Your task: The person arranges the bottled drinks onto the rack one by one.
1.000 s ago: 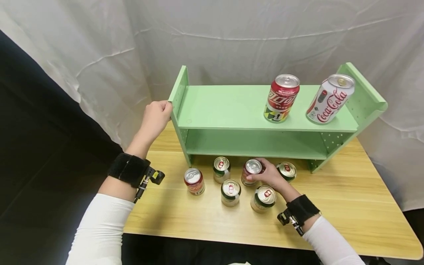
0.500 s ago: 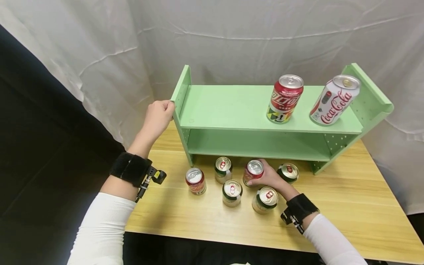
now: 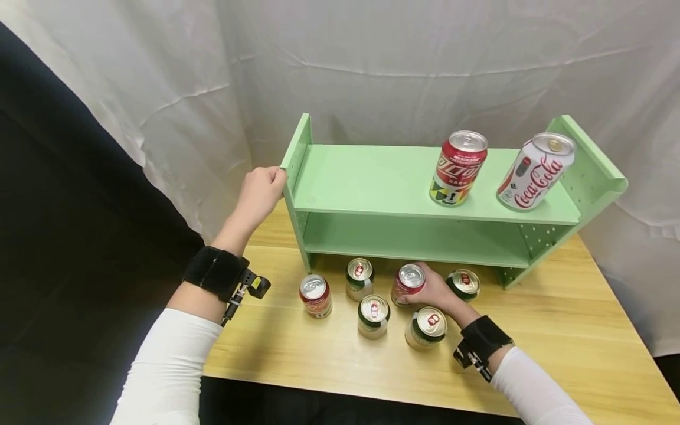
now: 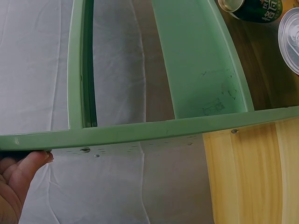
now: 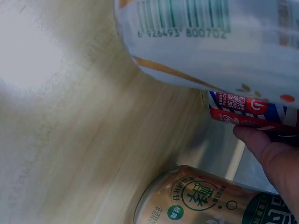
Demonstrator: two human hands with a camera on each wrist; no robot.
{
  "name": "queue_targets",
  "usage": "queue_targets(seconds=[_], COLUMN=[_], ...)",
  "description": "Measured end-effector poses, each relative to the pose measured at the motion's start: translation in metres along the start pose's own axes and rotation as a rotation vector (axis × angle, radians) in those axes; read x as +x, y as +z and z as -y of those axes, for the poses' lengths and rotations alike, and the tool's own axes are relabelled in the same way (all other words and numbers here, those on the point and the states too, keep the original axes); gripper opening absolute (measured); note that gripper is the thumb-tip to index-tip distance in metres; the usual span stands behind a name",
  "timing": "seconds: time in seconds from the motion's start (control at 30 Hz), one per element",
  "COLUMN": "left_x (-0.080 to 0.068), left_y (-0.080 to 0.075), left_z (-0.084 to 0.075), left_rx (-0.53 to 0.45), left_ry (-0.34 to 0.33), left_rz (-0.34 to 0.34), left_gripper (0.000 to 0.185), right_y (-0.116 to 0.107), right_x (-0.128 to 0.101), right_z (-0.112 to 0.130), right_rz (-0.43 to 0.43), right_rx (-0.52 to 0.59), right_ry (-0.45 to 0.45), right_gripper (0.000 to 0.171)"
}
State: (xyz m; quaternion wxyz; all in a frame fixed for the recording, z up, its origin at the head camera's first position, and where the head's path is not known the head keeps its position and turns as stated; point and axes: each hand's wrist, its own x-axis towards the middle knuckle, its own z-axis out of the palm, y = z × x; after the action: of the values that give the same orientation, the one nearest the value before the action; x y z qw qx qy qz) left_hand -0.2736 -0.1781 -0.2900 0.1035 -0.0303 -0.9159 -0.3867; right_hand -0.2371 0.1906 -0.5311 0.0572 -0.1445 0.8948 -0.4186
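My left hand (image 3: 259, 193) grips the upper edge of the left side panel of a green two-tier shelf (image 3: 366, 177). In the left wrist view the thumb (image 4: 29, 170) lies along the panel's outer face; the other fingers are largely hidden. Under the front of the shelf, my right hand (image 3: 437, 297) holds an upright red soda can (image 3: 409, 285) by its side, still down at table level. The right wrist view shows the thumb (image 5: 257, 140) against this red, white and blue can (image 5: 254, 109). Gold-and-green cans (image 3: 426, 328) (image 5: 196, 198) stand close around it.
On the top tier stand a red Coca-Cola can (image 3: 459, 168) and a white Coca-Cola can (image 3: 536, 171). More cans stand on the wooden table (image 3: 552, 348): a red one (image 3: 316, 296) at left and green-and-gold ones (image 3: 373, 317) (image 3: 360, 280) (image 3: 464, 285). A pale curtain (image 3: 398, 71) hangs behind.
The head view has shifted slightly. My right thumb sits a little lower on the red can's side than before. My left hand keeps its place on the shelf panel, and the cans stay put.
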Motion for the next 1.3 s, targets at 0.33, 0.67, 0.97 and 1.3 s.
queue_targets(seconds=[0.33, 0.67, 0.97, 1.3], left_x=[-0.002, -0.003, -0.003, -0.003], left_y=[-0.001, 0.001, 0.0, 0.0], left_z=[-0.001, 0.0, 0.0, -0.002], left_rx=[-0.015, -0.036, -0.032, -0.006], left_ry=[-0.004, -0.002, 0.005, 0.019], left_rz=[0.02, 0.021, -0.002, -0.003], left_gripper=[0.034, 0.034, 0.034, 0.036], right_y=[-0.003, -0.017, -0.038, -0.055], right_x=[-0.002, -0.009, -0.01, -0.015], right_z=[0.003, 0.025, 0.046, 0.073], right_rz=[0.028, 0.048, 0.074, 0.094], right_rx=[0.077, 0.06, 0.003, 0.02], right_ry=[-0.008, -0.015, -0.033, -0.106], right_gripper=[0.084, 0.088, 0.088, 0.085])
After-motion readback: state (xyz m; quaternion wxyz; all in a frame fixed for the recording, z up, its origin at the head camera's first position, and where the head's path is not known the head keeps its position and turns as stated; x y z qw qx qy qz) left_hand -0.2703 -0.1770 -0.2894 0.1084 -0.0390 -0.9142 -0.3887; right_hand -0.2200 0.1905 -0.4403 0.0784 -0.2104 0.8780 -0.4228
